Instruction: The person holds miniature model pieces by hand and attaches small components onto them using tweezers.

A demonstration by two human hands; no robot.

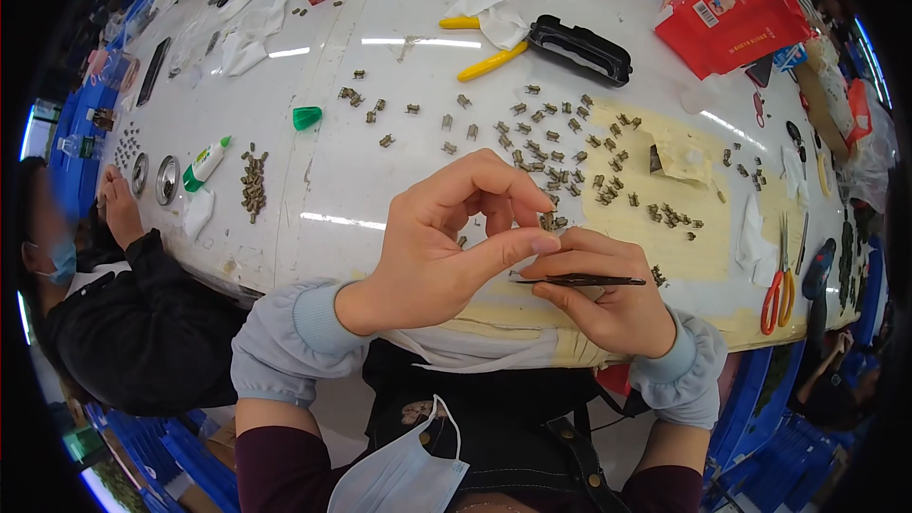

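While both hands were poised at the near left corner of the yellow patch [679,255] on the tabletop, I noted the grips. Head view, the only one. Left hand [456,237]: fingers curled, thumb and index tips nearly meeting, a narrow gap. Right hand [613,299]: closed round dark tweezers [598,280], thin end pointing left. One small metal part [548,220] showed at the left index fingertip; whether pinched there or lying on the table behind, I could not tell. Plenty of loose metal parts [552,136] lay on the yellow patch and just left of it; a dense heap [254,185] sat well to its left. Red-handled scissors [769,304] rested right of it.

Risks, my judgement: a part so small could spring away if the tweezers bit off-centre, and would be hard to pick out among its likes. A wrist dipping low could sweep the nearer ones aside; with the hands so close to the table edge, a dropped one could reach the floor.

Hard to make out: the tweezers' very tip, the inside of the left palm, the tabletop directly under both hands. Far left of the yellow patch, a co-worker's hand [121,212] was too small to read; whatever it held, unclear.
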